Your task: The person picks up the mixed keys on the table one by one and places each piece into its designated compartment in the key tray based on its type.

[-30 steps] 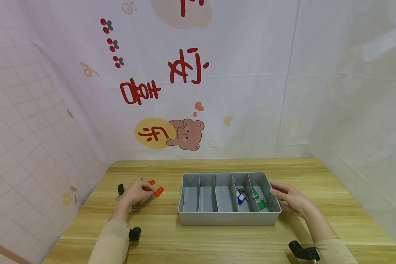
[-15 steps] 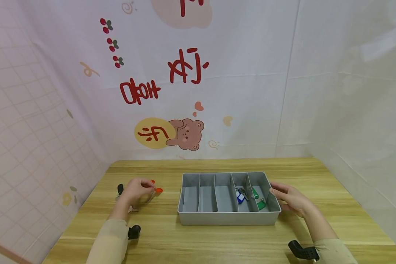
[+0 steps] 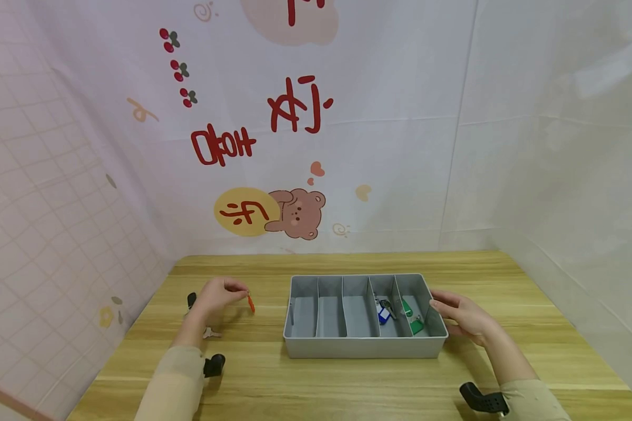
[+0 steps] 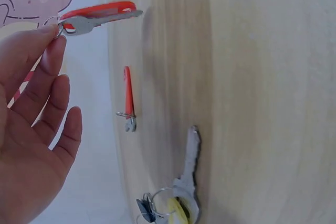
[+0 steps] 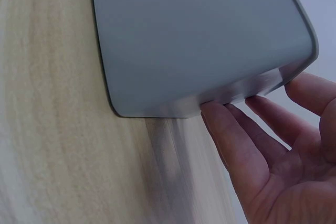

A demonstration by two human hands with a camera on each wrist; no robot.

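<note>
My left hand (image 3: pixel 215 298) pinches the ring of a key with a red tag (image 4: pixel 100 13) between thumb and fingertips. The metal key (image 4: pixel 81 25) hangs beside the tag, raised off the table. Below it in the left wrist view lie another red-tagged key (image 4: pixel 129 95) and a larger key with a yellow tag (image 4: pixel 181 211). At the right, my right hand (image 3: pixel 463 316) touches the end wall of a grey divided box (image 3: pixel 363 348); its fingers (image 5: pixel 231 135) lie against the wall, with the thumb near the rim.
Inside the box, a blue-tagged key (image 3: pixel 383 316) lies in the second compartment from the right and green tags (image 3: pixel 417 325) in the rightmost. A black tag (image 3: pixel 192 299) lies left of my left hand. A printed cloth (image 3: pixel 400 146) hangs behind the wooden table (image 3: pixel 337 389).
My left hand has lifted the red-tagged key from the table; its tag now hangs down from the fingertips. My right hand and the box have stayed in place.
</note>
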